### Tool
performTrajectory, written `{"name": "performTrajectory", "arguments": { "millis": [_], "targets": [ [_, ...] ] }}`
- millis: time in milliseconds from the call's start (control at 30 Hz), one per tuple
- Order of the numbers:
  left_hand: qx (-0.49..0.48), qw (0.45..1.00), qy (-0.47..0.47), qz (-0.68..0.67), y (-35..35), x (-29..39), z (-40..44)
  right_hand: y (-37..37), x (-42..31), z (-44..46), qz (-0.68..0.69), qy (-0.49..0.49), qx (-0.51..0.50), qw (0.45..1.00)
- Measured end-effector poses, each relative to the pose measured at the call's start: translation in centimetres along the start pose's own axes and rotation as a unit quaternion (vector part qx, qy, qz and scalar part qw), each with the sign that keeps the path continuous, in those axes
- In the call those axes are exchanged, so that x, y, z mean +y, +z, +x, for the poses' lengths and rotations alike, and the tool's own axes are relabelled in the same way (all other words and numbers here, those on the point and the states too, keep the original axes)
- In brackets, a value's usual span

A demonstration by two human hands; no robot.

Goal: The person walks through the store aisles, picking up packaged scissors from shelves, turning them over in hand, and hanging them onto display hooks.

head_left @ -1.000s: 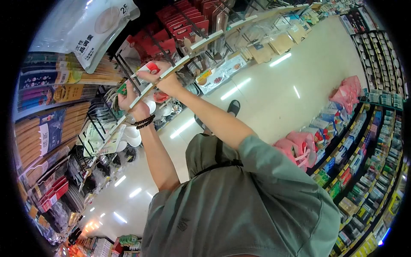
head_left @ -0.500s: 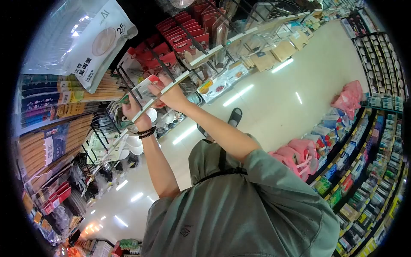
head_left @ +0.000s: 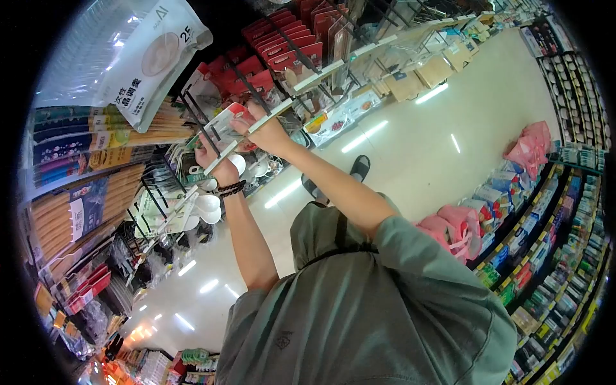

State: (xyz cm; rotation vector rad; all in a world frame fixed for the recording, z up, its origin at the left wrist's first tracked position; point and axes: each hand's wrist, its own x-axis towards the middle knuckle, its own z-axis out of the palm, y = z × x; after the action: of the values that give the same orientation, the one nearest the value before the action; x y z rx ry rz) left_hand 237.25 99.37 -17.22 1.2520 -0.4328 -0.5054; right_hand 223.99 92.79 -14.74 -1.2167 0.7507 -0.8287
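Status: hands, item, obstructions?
Left hand among hooks, grip unclear. Right hand at red-and-white package, hold unconfirmed. Pale rail crosses before both hands; black hooks close by.

A label strip (head_left: 276,112) hides parts of the left hand (head_left: 224,171) and right hand (head_left: 269,133), so their grip on the red-topped packet (head_left: 236,111) is unclear; fingers cover some of it. The right forearm and shirt (head_left: 359,321) partly hide the left sandal (head_left: 307,185). The near edge cuts the shirt. Print on the right-hand boxes (head_left: 564,282) is too small to read.
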Motion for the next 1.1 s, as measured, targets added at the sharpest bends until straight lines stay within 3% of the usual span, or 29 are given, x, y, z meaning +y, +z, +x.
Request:
{"name": "performTrajectory", "arguments": {
  "millis": [100, 167, 267, 400, 467, 533, 600, 667, 700, 800, 867, 900, 933, 967, 1000, 1033, 1067, 1100],
  "targets": [
    [-0.024, 0.999, -0.011, 0.028, 0.4, 0.8, -0.9, -1.0, -0.1, -1.0, -0.1, -0.033, -0.012, 0.994],
    [-0.013, 0.999, -0.005, 0.039, 1.3, 1.7, -2.1, -2.6, 0.2, -2.5, -0.275, -0.125, -0.014, 0.953],
    [-0.002, 0.999, -0.016, 0.032, 1.7, 2.0, -2.7, -4.6, 2.4, -5.9, -0.274, -0.231, 0.121, 0.926],
    [-0.025, 0.998, -0.023, 0.05, 1.3, 1.2, -1.5, -11.4, 5.4, -13.0, -0.207, -0.029, 0.025, 0.978],
    [-0.001, 0.998, 0.003, 0.056, 2.7, 2.1, -0.9, -15.6, 5.7, -16.6, -0.233, 0.011, -0.021, 0.972],
    [0.031, 0.999, 0.018, 0.028, 2.2, 0.7, 1.8, -19.3, 7.2, -20.4, -0.25, 0.089, 0.004, 0.964],
    [-0.016, 0.999, 0.027, 0.021, 2.3, 0.6, 2.7, -22.6, 7.1, -23.4, -0.137, 0.257, 0.042, 0.956],
    [-0.035, 0.998, 0.047, -0.04, 2.3, 0.2, 3.7, -25.6, 8.8, -26.3, -0.174, 0.207, 0.087, 0.959],
    [0.023, 0.998, 0.063, 0.0, 2.8, -0.2, 4.7, -27.0, 9.4, -27.0, -0.19, 0.181, 0.11, 0.959],
    [0.024, 0.927, 0.224, 0.301, 0.8, -3.0, 8.1, -30.4, 8.2, -28.0, -0.178, 0.221, 0.129, 0.95],
    [0.061, 0.95, 0.128, 0.279, 2.1, -1.9, 7.1, -32.6, 9.4, -28.4, -0.14, 0.194, 0.153, 0.959],
    [0.036, 0.967, 0.108, 0.226, 0.3, -3.4, 7.0, -33.6, 9.1, -28.5, -0.138, 0.189, 0.17, 0.957],
    [-0.067, 0.996, 0.043, 0.042, -2.4, -5.8, 7.2, -34.5, 8.9, -28.8, -0.136, 0.185, 0.193, 0.954],
    [-0.232, 0.928, -0.101, -0.274, -5.5, -8.7, 7.9, -35.4, 8.7, -29.3, -0.13, 0.193, 0.192, 0.953],
    [-0.36, 0.767, -0.274, -0.455, -7.8, -11.3, 8.2, -36.6, 8.4, -29.7, -0.125, 0.203, 0.195, 0.951],
    [-0.288, 0.879, -0.166, -0.342, -5.6, -10.8, 5.3, -38.0, 8.0, -30.4, -0.121, 0.214, 0.2, 0.948],
    [-0.185, 0.971, -0.071, -0.132, -3.4, -10.2, 2.3, -39.2, 8.5, -31.1, -0.118, 0.204, 0.22, 0.946],
    [-0.065, 0.995, -0.035, 0.06, -1.3, -9.7, -0.7, -40.3, 8.7, -31.9, -0.093, 0.207, 0.244, 0.943]
  ]
}}
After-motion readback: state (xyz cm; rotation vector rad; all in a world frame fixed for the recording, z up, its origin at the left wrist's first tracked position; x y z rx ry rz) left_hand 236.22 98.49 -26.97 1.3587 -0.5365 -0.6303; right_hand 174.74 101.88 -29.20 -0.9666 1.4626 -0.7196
